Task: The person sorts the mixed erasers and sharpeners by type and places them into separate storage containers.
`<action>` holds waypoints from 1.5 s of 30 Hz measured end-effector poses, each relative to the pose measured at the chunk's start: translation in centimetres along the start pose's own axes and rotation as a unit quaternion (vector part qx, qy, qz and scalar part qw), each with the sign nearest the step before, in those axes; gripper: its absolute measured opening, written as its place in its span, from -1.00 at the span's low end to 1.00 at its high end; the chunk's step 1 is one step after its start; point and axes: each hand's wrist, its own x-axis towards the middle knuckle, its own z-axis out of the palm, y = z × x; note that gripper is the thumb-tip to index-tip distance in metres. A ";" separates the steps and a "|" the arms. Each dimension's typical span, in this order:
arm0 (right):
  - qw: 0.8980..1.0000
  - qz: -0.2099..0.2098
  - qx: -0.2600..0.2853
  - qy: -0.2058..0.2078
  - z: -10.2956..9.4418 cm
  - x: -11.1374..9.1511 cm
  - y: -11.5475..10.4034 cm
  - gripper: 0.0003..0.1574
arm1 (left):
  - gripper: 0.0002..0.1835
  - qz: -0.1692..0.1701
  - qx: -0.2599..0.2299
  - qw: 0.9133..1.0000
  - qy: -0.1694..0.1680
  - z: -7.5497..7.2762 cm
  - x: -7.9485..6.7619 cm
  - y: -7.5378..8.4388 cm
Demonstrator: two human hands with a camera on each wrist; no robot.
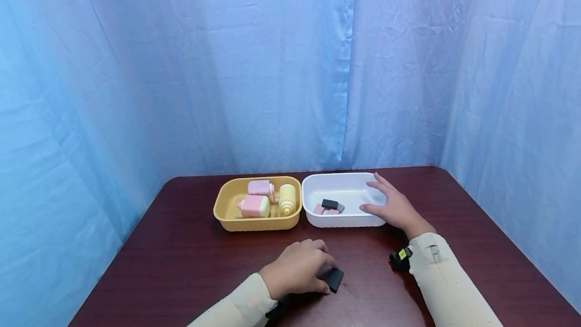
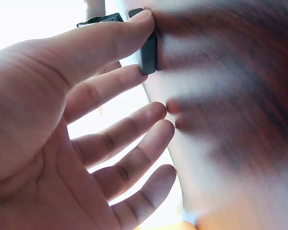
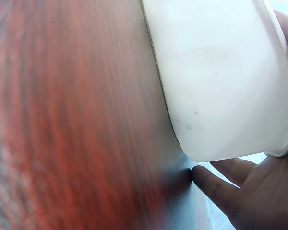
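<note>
Low over the table in front, my left hand (image 1: 301, 266) pinches a small black rectangular block (image 1: 335, 280) by its edges. The left wrist view has the thumb on one side of the black block (image 2: 149, 52) and the index fingertip at its end, the other fingers spread apart. My right hand (image 1: 394, 205) holds the right end of a white plastic bin (image 1: 343, 221), thumb and index finger reaching over the rim. From the right wrist view, other fingers extend outside the bin's corner, one fingertip close to the table. Inside the bin lie another black block (image 1: 330, 204), a grey piece (image 1: 341, 208) and pink pieces (image 1: 319, 209).
Left of the white bin, side by side with it, stands a yellow bin (image 1: 256, 224). It contains a pink-and-cream bottle (image 1: 255, 206), a lilac bottle (image 1: 259, 187) and a yellow bottle (image 1: 287, 198). Blue curtains (image 1: 272, 64) hang behind and beside the dark red table (image 1: 181, 256).
</note>
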 end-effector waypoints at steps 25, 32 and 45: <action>1.000 -0.003 -0.002 -0.018 0.1 0.3 -0.4 0.08 | -0.60 -0.006 -0.008 1.000 -0.008 -0.3 -0.2 -0.4; 1.000 0.006 -0.008 -0.018 -0.3 -0.1 -0.1 0.11 | -0.60 0.000 -0.020 1.000 -0.023 -0.2 0.2 -0.2; 1.000 -0.004 -0.006 -0.013 0.0 0.2 0.2 0.13 | -0.60 -0.004 -0.015 1.000 -0.020 -0.3 0.1 -0.2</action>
